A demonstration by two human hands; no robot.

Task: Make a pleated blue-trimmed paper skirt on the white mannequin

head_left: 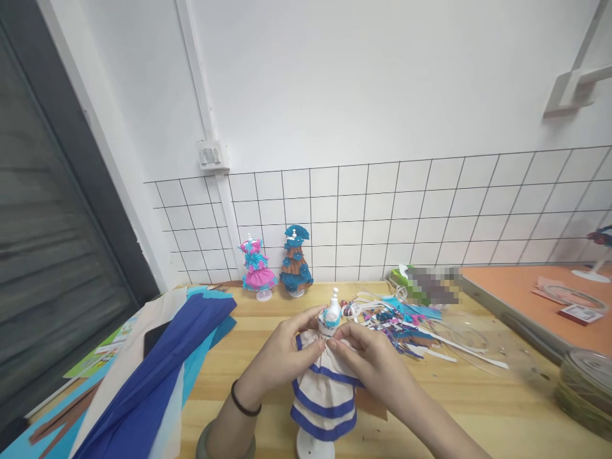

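A small white dress form (335,310) stands upright on a round white base at the table's front. It wears a tiered cream paper dress (329,389) with dark blue bands and a light blue trim at the chest. My left hand (291,347), with a black band on the wrist, pinches the dress at the waist from the left. Opposite it, my right hand (368,354) pinches the same waist, its thumb and forefinger close to my left thumb. The paper between the fingertips is partly hidden.
Coloured paper sheets (138,376) lie at the left. Two small dressed forms, one pink (259,277) and one teal and brown (295,271), stand by the wall. Paper scraps (396,325) spread right of centre. A tape roll (588,389) sits at the right edge.
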